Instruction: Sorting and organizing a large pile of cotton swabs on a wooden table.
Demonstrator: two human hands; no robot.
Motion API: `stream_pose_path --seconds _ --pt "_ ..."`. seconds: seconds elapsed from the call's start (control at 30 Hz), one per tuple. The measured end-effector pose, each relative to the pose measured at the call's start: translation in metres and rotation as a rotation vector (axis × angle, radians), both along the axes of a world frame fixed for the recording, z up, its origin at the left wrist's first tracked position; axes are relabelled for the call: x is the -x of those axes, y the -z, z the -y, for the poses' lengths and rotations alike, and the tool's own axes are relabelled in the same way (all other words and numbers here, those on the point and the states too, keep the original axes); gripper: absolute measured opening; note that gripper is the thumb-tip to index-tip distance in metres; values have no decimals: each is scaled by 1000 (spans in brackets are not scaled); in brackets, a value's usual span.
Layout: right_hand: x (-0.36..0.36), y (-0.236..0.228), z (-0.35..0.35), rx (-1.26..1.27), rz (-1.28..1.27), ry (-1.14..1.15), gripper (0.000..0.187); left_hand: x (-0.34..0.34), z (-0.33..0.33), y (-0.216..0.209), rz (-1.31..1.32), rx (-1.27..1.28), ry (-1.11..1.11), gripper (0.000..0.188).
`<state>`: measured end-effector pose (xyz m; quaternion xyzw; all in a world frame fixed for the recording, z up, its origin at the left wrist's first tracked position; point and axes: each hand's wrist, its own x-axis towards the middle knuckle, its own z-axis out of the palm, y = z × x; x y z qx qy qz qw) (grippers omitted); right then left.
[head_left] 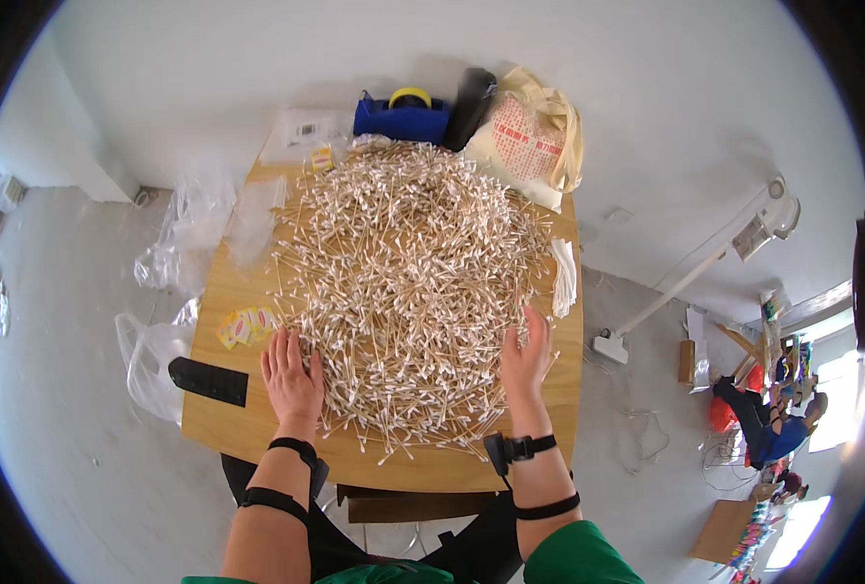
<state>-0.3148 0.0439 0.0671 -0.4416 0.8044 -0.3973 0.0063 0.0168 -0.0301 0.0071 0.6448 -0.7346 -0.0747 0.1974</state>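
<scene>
A wide heap of cotton swabs (403,282) with white tips and pale sticks covers the middle of the wooden table (223,428). At the heap's near left edge rests my left hand (293,382), palm down with its fingers stretched and slightly apart. My right hand (527,365) stands on its side against the near right edge, fingers extended and touching the swabs. Neither hand visibly holds anything. Beside my left hand lie a black flat case (209,381) and several small yellow cards (245,327).
Along the far edge stand a blue tape dispenser (400,122), a dark cylindrical object (470,107) and a cream cloth bag (525,136). White strips (564,277) lie at right. Clear plastic bags (155,360) hang at left. A white floor lamp (676,287) and a seated person (783,433) are farther right.
</scene>
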Motion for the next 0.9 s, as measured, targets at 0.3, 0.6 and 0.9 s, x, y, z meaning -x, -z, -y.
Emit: stream_pose_path --seconds 0.3,0.6,0.9 --pt "98 56 -120 -431 -161 553 47 2 1 1 -7 -41 14 49" --pt "41 55 -35 -692 -288 105 52 3 1 2 4 -57 -5 48" --pt "50 58 -52 -263 -196 56 29 4 -2 1 -32 -60 -17 49"
